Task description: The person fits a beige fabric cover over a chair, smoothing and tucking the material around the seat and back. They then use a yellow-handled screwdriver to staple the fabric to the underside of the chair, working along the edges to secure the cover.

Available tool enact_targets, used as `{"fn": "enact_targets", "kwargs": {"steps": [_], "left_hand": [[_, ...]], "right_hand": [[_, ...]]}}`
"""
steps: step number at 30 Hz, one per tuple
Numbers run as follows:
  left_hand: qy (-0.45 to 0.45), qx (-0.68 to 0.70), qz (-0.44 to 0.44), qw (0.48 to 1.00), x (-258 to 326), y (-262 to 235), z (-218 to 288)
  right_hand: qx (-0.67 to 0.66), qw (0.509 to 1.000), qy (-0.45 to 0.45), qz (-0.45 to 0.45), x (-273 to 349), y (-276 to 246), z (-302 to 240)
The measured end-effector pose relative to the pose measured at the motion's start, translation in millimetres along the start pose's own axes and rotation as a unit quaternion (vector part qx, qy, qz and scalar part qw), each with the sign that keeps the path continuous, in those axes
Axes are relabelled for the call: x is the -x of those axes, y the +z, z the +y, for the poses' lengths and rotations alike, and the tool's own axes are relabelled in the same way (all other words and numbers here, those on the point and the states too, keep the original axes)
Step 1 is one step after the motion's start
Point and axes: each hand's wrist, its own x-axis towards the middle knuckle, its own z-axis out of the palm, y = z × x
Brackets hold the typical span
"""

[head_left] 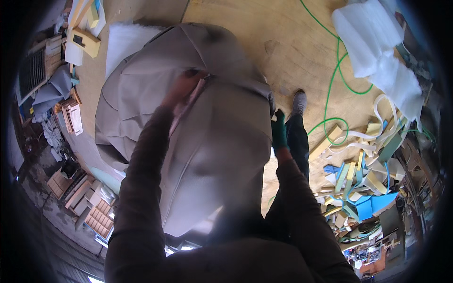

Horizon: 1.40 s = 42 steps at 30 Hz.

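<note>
In front of me spreads a large grey-brown upholstery cover (222,137), creased and seamed, draped over a bulky padded form. My left hand (183,88) reaches onto its upper middle. Its fingers, partly blurred, are closed on the cover where a fold opens along a pinkish strip (193,96). At the cover's right edge is my right hand (279,132) in a dark green glove. Its fingers are closed against that edge, with the fingertips partly hidden. White wadding (123,43) shows beneath the cover at the far left.
A thin green hose (338,70) loops over the plywood surface (283,47) to the right. Foam offcuts (358,181) in yellow, green and blue are heaped at right, below rolled white wadding (370,35). Wooden frames (99,217) stand at left. My shoe (299,101) is beside the cover.
</note>
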Motion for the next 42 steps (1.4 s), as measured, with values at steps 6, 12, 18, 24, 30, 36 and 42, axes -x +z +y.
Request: {"fn": "enact_targets", "kwargs": {"steps": [6, 12, 18, 24, 30, 36, 42], "left_hand": [[-0.157, 0.105, -0.096, 0.977, 91.9, -39.9, -55.5], [-0.048, 0.012, -0.064, 0.997, 144.9, -46.0, -103.7], [0.120, -0.037, 0.185, 0.975, 141.9, -9.0, -122.3], [0.031, -0.113, 0.182, 0.976, 104.6, -2.6, -140.2], [0.061, -0.070, 0.187, 0.978, 54.3, 22.6, -178.9], [0.104, -0.081, 0.237, 0.962, 81.6, 2.9, -125.3], [0.340, -0.125, 0.269, 0.893, 174.2, -61.7, 67.3]], "right_hand": [[-0.090, 0.983, 0.147, -0.058, 79.5, 18.9, 95.8], [-0.056, 0.991, 0.108, -0.061, 39.1, 19.2, 133.2], [-0.009, 0.996, 0.082, -0.038, 39.7, 28.2, 142.4], [0.011, 0.998, 0.053, 0.013, 32.0, 44.7, 154.8], [0.000, 0.998, 0.044, 0.044, 25.8, 87.6, 158.4], [-0.085, 0.995, 0.036, -0.023, 31.8, 45.0, 131.0], [-0.132, 0.986, 0.001, -0.101, 31.3, 24.6, 78.6]]}}
